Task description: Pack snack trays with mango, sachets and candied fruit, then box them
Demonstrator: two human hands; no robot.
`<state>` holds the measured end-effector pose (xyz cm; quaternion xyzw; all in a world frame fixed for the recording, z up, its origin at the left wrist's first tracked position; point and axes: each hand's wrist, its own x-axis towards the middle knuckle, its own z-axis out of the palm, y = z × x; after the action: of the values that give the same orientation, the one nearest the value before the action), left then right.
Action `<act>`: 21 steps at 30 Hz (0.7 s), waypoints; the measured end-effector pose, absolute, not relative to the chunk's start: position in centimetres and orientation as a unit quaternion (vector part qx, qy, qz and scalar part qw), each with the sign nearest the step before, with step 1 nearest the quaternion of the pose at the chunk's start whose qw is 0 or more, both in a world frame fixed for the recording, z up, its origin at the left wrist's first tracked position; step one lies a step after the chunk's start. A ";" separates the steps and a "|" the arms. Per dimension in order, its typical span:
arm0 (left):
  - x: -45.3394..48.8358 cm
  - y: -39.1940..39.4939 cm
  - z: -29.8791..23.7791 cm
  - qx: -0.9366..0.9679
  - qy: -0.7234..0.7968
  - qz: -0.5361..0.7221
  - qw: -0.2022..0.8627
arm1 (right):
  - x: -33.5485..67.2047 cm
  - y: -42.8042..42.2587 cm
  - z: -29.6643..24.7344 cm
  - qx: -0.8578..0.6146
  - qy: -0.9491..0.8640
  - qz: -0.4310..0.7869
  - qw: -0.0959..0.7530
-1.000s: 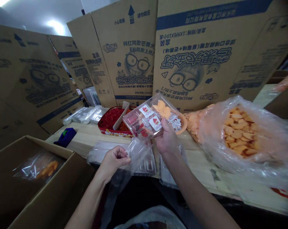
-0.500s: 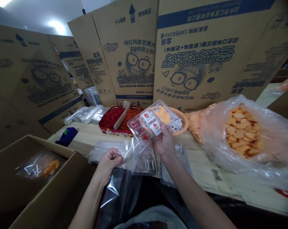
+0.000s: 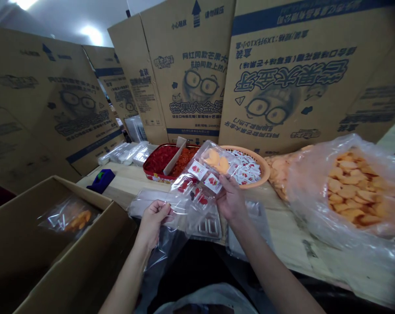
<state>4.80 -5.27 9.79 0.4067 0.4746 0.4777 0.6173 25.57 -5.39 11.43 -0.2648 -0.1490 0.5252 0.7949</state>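
Observation:
My right hand (image 3: pixel 230 199) is closed on a clear plastic tray (image 3: pixel 206 173) filled with orange slices, small white sachets and red bits, held tilted above the table edge. My left hand (image 3: pixel 154 218) pinches the mouth of a clear plastic bag (image 3: pixel 164 253) that hangs down toward my lap. The tray's lower end sits at the bag's opening, partly inside it.
A stack of empty clear trays (image 3: pixel 207 226) lies on the wooden table (image 3: pixel 292 235). Behind stand a red tin (image 3: pixel 166 160) of red bits, an orange basket (image 3: pixel 252 168) of sachets and a big bag of orange slices (image 3: pixel 351 196). An open carton (image 3: pixel 53 244) at left holds a packed bag.
The tray has come down and toward the left hand, its lower end entering the bag's mouth. The view shifted slightly left.

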 end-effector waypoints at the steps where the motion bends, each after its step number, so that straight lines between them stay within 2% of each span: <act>1: 4.8 -5.3 9.9 0.403 0.475 0.477 0.620 | 25.6 -5.4 11.4 -0.270 -0.159 0.530 0.788; 8: 4.9 -5.2 10.1 0.428 0.422 0.391 0.697 | 24.8 -5.7 11.5 -0.333 -0.228 0.579 0.709; 15: 5.4 -4.6 10.1 0.304 0.407 0.427 0.748 | 23.7 -6.7 10.8 -0.386 -0.265 0.634 0.615; 18: 5.4 -4.9 10.0 0.282 0.385 0.425 0.769 | 23.8 -6.6 10.6 -0.380 -0.284 0.633 0.612; 21: 5.3 -5.3 9.5 0.282 0.371 0.419 0.779 | 24.0 -6.0 10.7 -0.362 -0.291 0.595 0.655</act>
<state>5.26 -5.28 9.47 0.2824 0.3706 0.4188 0.7794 24.02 -5.99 10.72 -0.3624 -0.2914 0.5954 0.6551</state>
